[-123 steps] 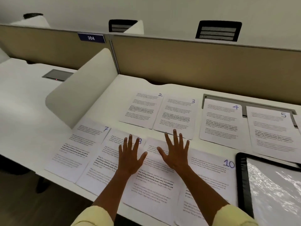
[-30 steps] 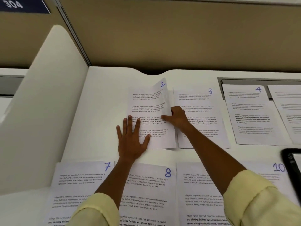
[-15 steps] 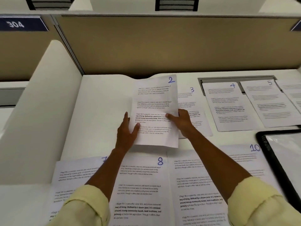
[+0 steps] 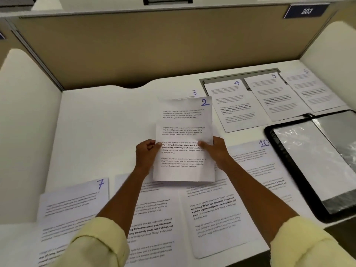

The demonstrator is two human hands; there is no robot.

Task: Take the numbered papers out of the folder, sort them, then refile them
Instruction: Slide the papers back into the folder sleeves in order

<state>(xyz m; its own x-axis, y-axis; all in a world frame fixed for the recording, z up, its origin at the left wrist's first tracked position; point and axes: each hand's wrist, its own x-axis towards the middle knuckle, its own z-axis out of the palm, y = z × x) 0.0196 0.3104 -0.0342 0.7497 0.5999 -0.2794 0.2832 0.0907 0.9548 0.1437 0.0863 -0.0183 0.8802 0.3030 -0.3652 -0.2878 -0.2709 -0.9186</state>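
Head view: the left hand [image 4: 147,154] and right hand [image 4: 215,151] lift sheet 2 [image 4: 185,139] above the white counter [image 4: 100,132] — each hand pinches a side edge, thumb on the printed face, the other fingers curled behind the sheet. Just behind its top edge, the corner of sheet 3 [image 4: 193,93] shows, lying flat. Further right along the back row lie sheet 4 [image 4: 237,105], sheet 5 [image 4: 277,95] and sheet 6 [image 4: 312,89], sheets 4 and 5 partly over a grey hatch [image 4: 240,75]. In the front row sheet 7 [image 4: 75,205] lies at the left and sheet 10 [image 4: 260,162] at the right, with two more sheets between them — their numbers hidden. The black folder [image 4: 316,162] lies open at the right edge, its clear sleeve facing up. Pale yellow cuffs [image 4: 100,241] cover both forearms.
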